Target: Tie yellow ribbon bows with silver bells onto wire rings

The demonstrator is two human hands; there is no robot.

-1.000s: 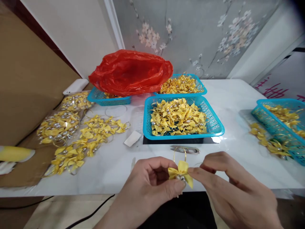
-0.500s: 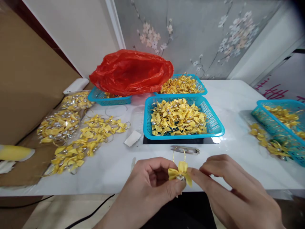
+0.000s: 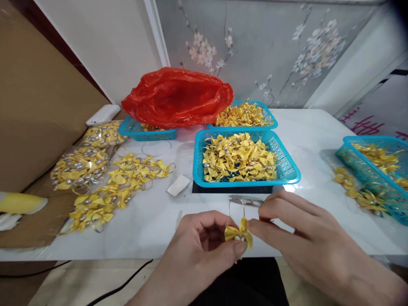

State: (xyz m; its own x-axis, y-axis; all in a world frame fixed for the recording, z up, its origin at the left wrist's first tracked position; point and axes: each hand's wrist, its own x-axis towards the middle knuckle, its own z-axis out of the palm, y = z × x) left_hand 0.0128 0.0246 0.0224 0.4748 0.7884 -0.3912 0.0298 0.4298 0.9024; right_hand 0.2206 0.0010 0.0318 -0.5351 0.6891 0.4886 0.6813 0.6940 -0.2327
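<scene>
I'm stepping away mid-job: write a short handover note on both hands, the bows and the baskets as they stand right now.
Left hand: pinching one small yellow ribbon bow with a thin gold wire loop, just over the near table edge.
Right hand: fingertips on the same bow's right side.
Metal thread snips lie on the white table behind the bow.
Done: strung yellow bows piled at left.
Left: the nearest blue plastic basket full of loose bows; more baskets behind and at right.

bows in basket (image 3: 288, 170) ctr, bag (image 3: 178, 95) behind, snips (image 3: 247, 200) in front
</scene>
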